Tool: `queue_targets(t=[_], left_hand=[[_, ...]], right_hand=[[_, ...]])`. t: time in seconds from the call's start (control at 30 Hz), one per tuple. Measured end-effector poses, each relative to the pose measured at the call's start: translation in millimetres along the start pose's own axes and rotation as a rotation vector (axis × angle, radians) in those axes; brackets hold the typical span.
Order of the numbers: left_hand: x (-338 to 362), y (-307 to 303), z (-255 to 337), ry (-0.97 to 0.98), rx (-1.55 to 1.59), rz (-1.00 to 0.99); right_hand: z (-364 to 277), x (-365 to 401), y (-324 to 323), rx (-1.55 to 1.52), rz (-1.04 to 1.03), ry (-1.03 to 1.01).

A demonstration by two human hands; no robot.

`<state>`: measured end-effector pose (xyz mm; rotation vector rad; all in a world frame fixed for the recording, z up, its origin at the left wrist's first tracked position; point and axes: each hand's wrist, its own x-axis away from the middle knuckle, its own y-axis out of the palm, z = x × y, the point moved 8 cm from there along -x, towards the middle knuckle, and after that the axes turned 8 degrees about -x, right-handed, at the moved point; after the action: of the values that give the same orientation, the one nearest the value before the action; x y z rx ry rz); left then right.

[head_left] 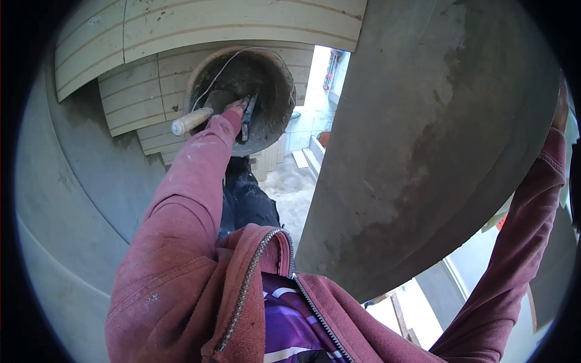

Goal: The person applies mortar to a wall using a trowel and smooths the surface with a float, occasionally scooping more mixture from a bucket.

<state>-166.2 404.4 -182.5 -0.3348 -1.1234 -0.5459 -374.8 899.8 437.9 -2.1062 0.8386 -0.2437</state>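
Note:
A round bucket (282, 130) with a thin wire handle and grey, wet-looking residue stands on the steps. My left hand (238, 107) reaches inside it, its fingers closed around part of a dark, mortar-caked tool (248, 118). Beside that hand, a trowel with a pale round handle (192, 121) leans over the bucket's left rim, its blade inside the bucket. Far to the right, my right hand (561, 109) is at the outer edge of a large grey plastered wall (436, 139); its fingers are hidden at the dark border of the view.
Tiled steps (242, 24) with grooved lines rise at the upper left, beside a curved grey wall (91, 175). Below, between the steps and the plastered wall, lie a pale floor (289, 196) and loose strips. More boards show at the lower right.

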Motion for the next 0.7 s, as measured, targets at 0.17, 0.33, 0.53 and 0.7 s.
queue_targets(t=[0.17,0.33,0.53,0.7], left_hand=[[15.6,7.0,-3.0,-0.053,0.458,-0.311],[97.3,4.5,31.5,-0.096,1.016,-0.663],[212.4,-3.2,143.5,-0.076,1.349,-0.990],[265.1,-2.6,284.7,0.261,1.079,-1.024]], right_hand=[[1.3,1.2,-2.2,-0.001,0.010,-0.002],[-1.6,2.1,-8.4,0.003,0.026,-0.019],[4.1,-6.5,-26.7,0.228,0.058,-0.101],[46.8,-16.8,-40.0,0.655,0.043,-0.239]])
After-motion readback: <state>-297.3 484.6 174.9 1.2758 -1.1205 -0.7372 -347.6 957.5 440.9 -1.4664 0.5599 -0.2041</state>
